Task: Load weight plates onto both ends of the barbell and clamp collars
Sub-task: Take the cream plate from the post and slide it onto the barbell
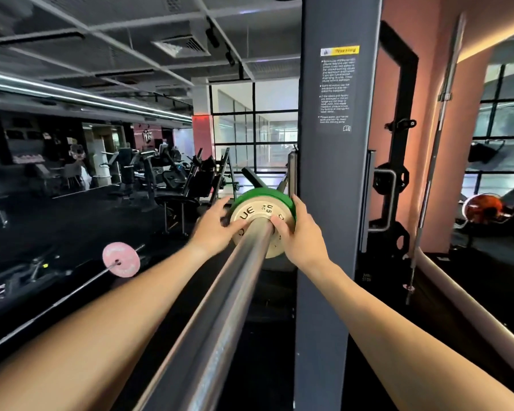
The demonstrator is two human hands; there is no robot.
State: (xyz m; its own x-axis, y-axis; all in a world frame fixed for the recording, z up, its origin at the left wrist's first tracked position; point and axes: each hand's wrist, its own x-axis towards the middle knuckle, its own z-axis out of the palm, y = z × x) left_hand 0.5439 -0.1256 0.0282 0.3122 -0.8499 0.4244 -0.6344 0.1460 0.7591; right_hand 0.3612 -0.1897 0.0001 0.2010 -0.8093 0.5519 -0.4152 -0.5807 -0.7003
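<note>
The steel barbell sleeve (220,307) runs away from me toward the rack. A small cream weight plate (251,213) sits on it, flush against a larger green plate (264,195) behind. My left hand (212,229) grips the cream plate's left rim, fingers spread over its face. My right hand (298,235) holds its right rim, thumb near the sleeve. No collar is visible.
A grey rack upright (336,143) with a warning label stands just right of the plates. Another barbell with a pink plate (121,259) lies low at the left. Black plates (390,180) hang on storage pegs at the right. A spare bar (436,143) leans on the wall.
</note>
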